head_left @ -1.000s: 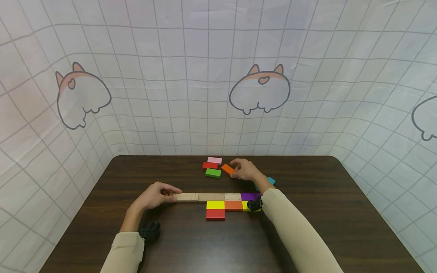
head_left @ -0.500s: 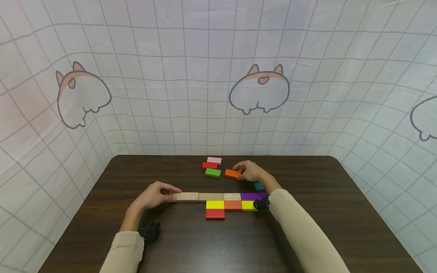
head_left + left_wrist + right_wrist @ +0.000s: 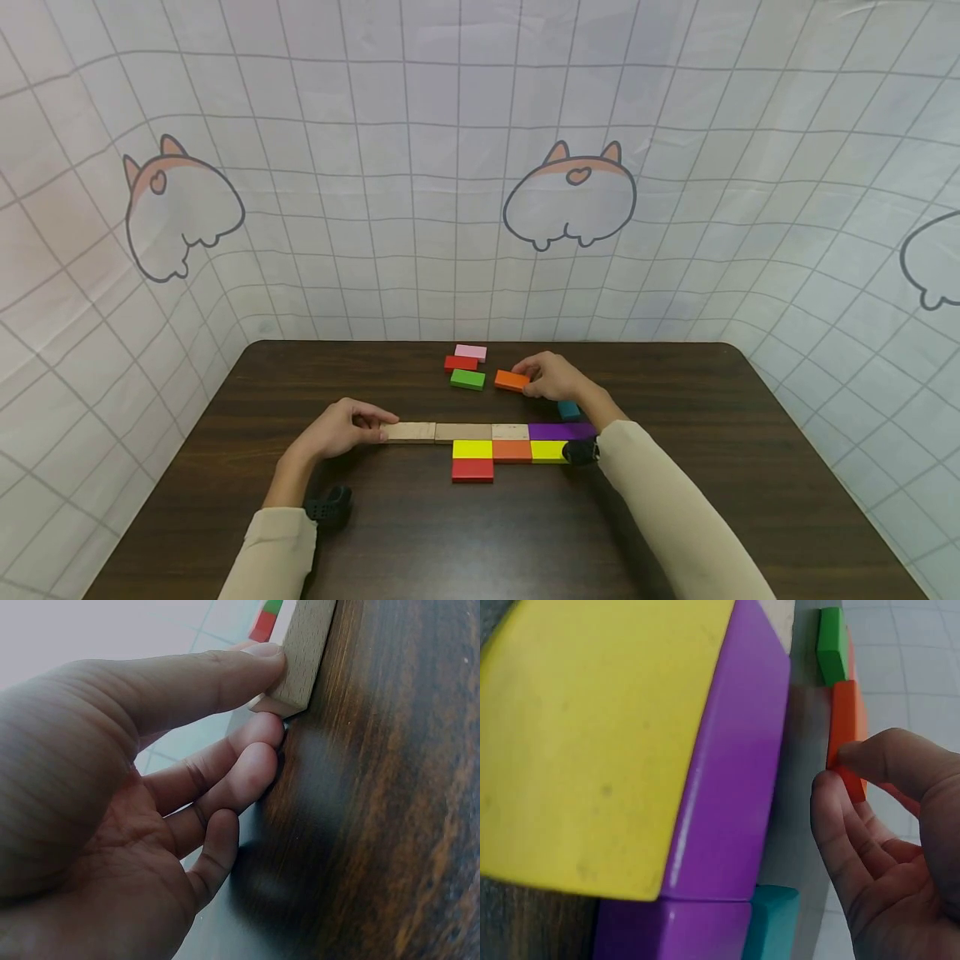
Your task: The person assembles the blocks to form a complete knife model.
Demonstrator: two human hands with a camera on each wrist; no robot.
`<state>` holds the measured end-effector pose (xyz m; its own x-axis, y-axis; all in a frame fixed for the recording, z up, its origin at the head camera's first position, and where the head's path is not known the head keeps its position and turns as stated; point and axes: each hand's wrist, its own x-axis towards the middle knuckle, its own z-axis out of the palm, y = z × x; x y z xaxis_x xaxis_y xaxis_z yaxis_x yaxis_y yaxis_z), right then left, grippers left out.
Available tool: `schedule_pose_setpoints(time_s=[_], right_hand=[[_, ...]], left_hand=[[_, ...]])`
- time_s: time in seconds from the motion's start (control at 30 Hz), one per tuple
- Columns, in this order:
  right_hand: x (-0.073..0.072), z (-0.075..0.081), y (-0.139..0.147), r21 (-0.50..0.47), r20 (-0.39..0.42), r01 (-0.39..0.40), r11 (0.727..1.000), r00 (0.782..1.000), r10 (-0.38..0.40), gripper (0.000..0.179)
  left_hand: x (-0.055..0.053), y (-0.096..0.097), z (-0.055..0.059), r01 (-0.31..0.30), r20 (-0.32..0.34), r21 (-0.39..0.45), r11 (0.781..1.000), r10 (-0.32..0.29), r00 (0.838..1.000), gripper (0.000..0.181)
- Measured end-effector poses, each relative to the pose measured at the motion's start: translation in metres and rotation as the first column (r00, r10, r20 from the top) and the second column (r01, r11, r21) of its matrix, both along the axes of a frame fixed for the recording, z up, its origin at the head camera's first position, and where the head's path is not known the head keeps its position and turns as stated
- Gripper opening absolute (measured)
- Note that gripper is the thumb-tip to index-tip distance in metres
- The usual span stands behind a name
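At the left end of a row of blocks, my left hand [image 3: 337,429] holds a plain wooden block [image 3: 411,432] by its end. In the left wrist view the thumb lies against that block; the index fingertip is mostly hidden, and the other fingers curl loosely beside the table. Beyond the row, my right hand [image 3: 555,379] pinches the right end of an orange block [image 3: 511,381] between thumb and finger. The right wrist view shows this orange block [image 3: 845,712] with a green block [image 3: 832,645] past its far end.
More plain blocks and purple ones [image 3: 558,431] continue the row. Yellow [image 3: 472,449], dark orange [image 3: 512,451] and red [image 3: 472,471] blocks adjoin its near side. Green [image 3: 468,380], red [image 3: 461,363] and pink [image 3: 471,352] blocks lie farther back; a teal block [image 3: 568,410] sits under the right forearm.
The orange block has turned from slanted to nearly parallel with the row and shifted slightly right, along with my right hand. My left hand has stayed in place.
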<state>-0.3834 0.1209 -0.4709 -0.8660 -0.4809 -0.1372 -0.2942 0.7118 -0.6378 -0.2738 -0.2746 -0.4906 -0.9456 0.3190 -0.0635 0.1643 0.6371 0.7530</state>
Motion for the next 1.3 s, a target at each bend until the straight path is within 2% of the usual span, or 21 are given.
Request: schedule_pose_setpoints(time_s=[0.33, 0.67, 0.87, 1.2, 1.3], right_hand=[[0.015, 0.013, 0.005, -0.02, -0.051, -0.079, 0.997, 0.996, 0.078, 0.041], [0.056, 0.02, 0.01, -0.088, -0.066, -0.158, 0.984, 0.986, 0.152, 0.039], [0.08, 0.013, 0.017, -0.115, -0.099, -0.238, 0.964, 0.969, 0.227, 0.038], [0.113, -0.002, 0.029, -0.128, -0.125, -0.277, 0.952, 0.957, 0.262, 0.038], [0.121, -0.005, 0.031, -0.126, -0.115, -0.27, 0.954, 0.96, 0.257, 0.038]], left_hand=[[-0.001, -0.001, -0.001, 0.009, -0.004, -0.01, 1.0, -0.009, 1.0, 0.024], [-0.002, -0.002, -0.002, 0.005, 0.004, -0.005, 1.0, -0.005, 1.0, 0.024], [-0.002, -0.001, -0.002, 0.006, 0.001, -0.006, 1.0, -0.006, 1.0, 0.023], [-0.002, -0.001, -0.002, 0.01, -0.002, -0.008, 1.0, -0.01, 1.0, 0.023], [-0.002, -0.001, -0.001, 0.008, -0.001, -0.008, 1.0, -0.008, 1.0, 0.023]])
